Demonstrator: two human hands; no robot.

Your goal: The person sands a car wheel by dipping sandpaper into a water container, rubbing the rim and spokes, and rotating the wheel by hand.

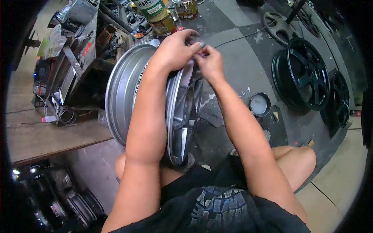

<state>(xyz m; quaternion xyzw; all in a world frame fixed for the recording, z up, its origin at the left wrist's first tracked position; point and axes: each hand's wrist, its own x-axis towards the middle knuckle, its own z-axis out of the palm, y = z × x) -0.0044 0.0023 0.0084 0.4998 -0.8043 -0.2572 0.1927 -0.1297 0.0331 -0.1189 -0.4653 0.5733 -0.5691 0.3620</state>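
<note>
The left hand [175, 50] is arching over the top of the silver wheel [118, 93], its fingers curving partly closed and its thumb reaching toward the right hand [211, 64]. The right hand is bending its fingers in tightly, their tips meeting the left thumb area at the top edge of the spoked face. Whether either hand is gripping something small cannot be told, as the fingers are hiding the spot between them.

The silver wheel is standing upright between the person's forearms, near the left edge of the dark mat [233, 50], with its spoked face turning toward the right. The left forearm is crossing in front of it, partly covering dark lettering.

To the right of the wheel, a shallow tin [259, 104] is holding grey material. Toward the mat's right edge, a large black wheel [307, 79] is leaning at a tilt, with another black wheel [340, 99] sitting just beside it. A grey spoked piece [278, 29] is lying beyond them, near a thin cable [241, 39]. Beyond the hands, a can with a green label [150, 8] is standing near a stained can [186, 9], beside a cluttered metal stand [83, 58].
</note>
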